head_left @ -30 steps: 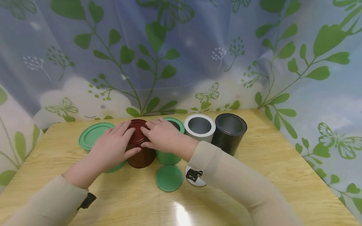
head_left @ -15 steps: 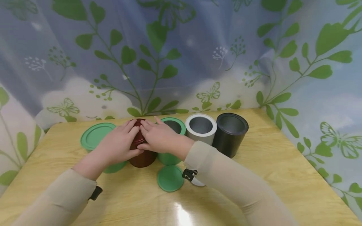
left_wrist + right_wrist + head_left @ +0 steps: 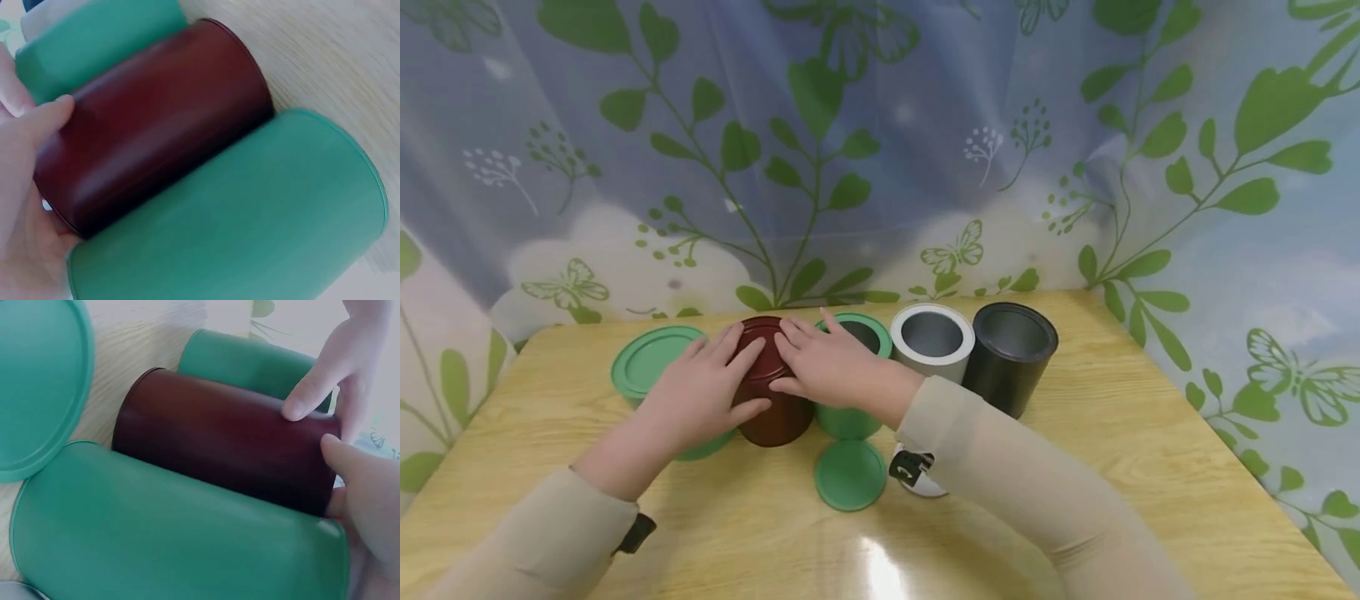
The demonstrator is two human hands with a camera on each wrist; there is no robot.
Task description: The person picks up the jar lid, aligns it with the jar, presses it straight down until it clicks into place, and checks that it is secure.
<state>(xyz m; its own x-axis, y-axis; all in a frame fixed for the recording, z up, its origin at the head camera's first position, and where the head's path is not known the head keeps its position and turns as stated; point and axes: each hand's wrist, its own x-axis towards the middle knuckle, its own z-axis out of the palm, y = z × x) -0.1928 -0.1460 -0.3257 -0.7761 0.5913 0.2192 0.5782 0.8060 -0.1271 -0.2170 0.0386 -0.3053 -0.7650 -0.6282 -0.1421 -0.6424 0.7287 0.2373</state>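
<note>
Your left hand point(image 3: 696, 400) and right hand point(image 3: 831, 360) rest loosely spread on the red lid point(image 3: 768, 362); press evenly, keeping the red canister point(image 3: 778, 421) upright.

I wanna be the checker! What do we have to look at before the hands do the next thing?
1. Left hand on the dark red can: ok, fingers over its top.
2. Right hand on the same can: ok, fingers over its top too.
3. Red lid on the can: ok. Pushed down tight: cannot tell.
4. Dark red can standing up straight: ok.
5. Smaller green can covered: not ok, its top is open. A green lid lies on the table in front of it.
6. White lid all in sight: not ok, the right arm hides part of it.
</note>
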